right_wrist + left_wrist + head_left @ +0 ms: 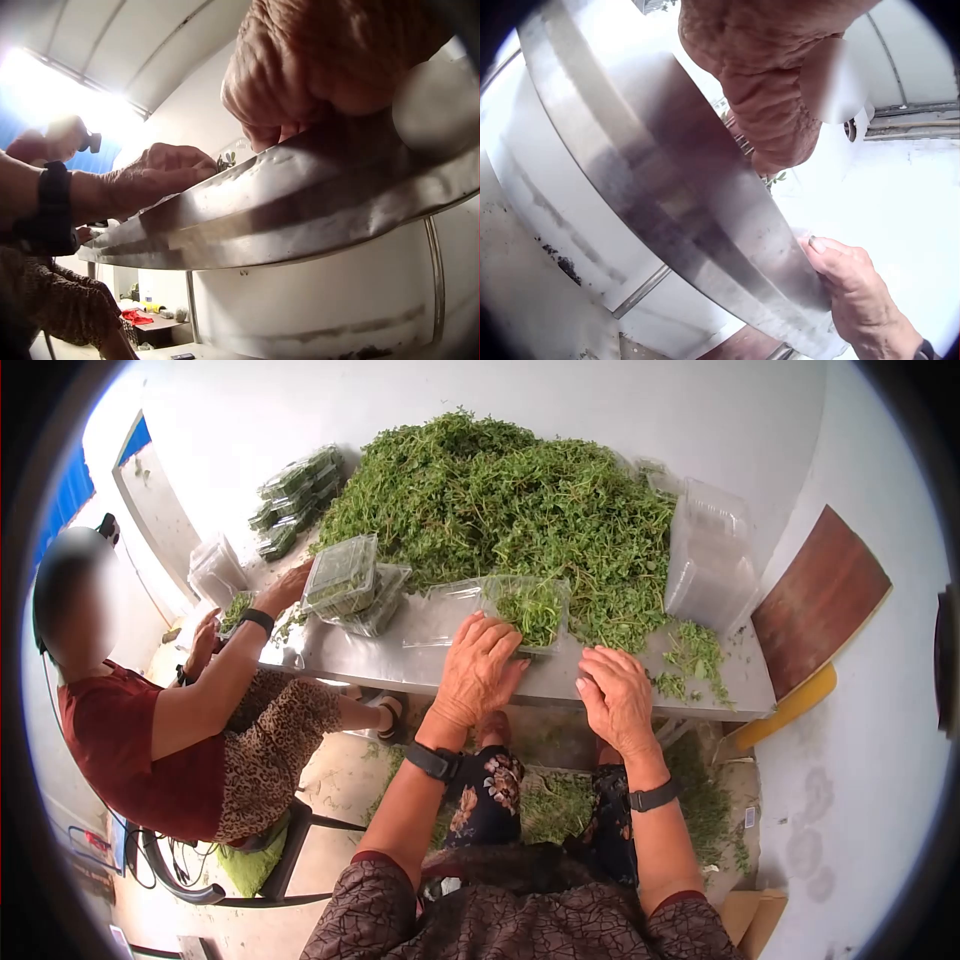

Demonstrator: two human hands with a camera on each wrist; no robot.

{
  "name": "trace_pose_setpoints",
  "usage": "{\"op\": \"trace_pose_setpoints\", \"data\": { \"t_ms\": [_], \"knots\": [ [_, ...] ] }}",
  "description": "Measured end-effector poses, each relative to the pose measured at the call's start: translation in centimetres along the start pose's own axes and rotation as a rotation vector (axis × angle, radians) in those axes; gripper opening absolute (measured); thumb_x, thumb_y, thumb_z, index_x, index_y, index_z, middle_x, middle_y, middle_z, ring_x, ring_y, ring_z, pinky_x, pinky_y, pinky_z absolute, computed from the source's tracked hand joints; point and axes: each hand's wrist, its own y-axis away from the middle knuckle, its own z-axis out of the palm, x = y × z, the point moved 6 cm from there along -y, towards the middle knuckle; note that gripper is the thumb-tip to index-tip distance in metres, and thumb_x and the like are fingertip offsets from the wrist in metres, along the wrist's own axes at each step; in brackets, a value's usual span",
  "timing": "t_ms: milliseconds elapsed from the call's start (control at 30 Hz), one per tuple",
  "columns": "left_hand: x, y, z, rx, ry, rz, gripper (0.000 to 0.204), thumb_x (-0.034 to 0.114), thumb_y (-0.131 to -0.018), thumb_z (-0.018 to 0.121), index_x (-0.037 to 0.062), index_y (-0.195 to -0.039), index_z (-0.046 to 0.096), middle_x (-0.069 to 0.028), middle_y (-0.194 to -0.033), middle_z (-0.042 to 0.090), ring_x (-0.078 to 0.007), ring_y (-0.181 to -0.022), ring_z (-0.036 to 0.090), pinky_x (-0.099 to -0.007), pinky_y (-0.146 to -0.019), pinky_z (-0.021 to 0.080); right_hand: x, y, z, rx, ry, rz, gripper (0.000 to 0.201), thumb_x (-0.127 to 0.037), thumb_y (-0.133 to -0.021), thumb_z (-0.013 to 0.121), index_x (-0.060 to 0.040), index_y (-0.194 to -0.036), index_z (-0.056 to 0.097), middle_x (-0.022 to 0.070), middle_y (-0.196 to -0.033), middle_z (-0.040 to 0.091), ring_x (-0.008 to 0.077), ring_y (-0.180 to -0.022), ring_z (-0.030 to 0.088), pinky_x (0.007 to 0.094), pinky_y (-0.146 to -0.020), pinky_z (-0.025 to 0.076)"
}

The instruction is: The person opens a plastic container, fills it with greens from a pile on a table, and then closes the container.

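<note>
An open clear plastic container with green sprigs lies near the table's front edge. My left hand is at its front left corner, fingers loosely bent; whether they touch it is hidden. In the right wrist view the left hand is beside a few small leaves at the metal edge. My right hand is at the table edge, right of the container, its fingers loosely bent with nothing seen in them. The left wrist view shows the right hand against the metal edge. A large heap of greens lies behind.
Empty clear containers stand stacked at right. Two closed filled containers are at left, more filled packs behind. A person sits at left, reaching over the table. A brown board leans at right.
</note>
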Motion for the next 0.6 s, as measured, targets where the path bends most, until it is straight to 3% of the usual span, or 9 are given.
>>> {"op": "trace_pose_setpoints", "data": {
  "t_ms": [267,467,600],
  "knots": [
    [-0.1,-1.8,0.3,-0.19,-0.002,-0.004,0.019,0.012,-0.068,0.073,0.0038,-0.08,0.061,-0.0098,-0.076,0.063,-0.0292,-0.08,0.061,-0.0446,-0.098,0.043,0.0,-0.1,-0.1,-0.009,0.001,0.025,0.021,-0.014,-0.079,0.065,-0.0004,-0.095,0.065,0.014,-0.109,0.066,0.0325,-0.109,0.058,0.0451,-0.098,0.041],
    [-1.1,-3.0,1.1,-0.405,0.083,-0.047,0.015,0.014,-0.07,0.07,0.0032,-0.071,0.06,-0.0099,-0.069,0.061,-0.0306,-0.077,0.061,-0.0449,-0.097,0.043,-0.1,-0.1,0.1,-0.001,0.007,0.037,0.021,-0.014,-0.077,0.066,-0.0005,-0.094,0.065,0.0137,-0.108,0.066,0.0323,-0.109,0.058,0.045,-0.098,0.042],
    [-1.5,-2.9,1.6,-0.439,0.071,-0.01,0.016,0.017,-0.072,0.07,0.0033,-0.074,0.063,-0.0103,-0.073,0.063,-0.0305,-0.078,0.062,-0.045,-0.099,0.043,0.0,0.0,0.0,0.009,0.01,0.046,0.021,-0.013,-0.076,0.067,-0.0008,-0.093,0.065,0.0126,-0.106,0.067,0.0316,-0.108,0.058,0.0439,-0.097,0.043]
  ]
}}
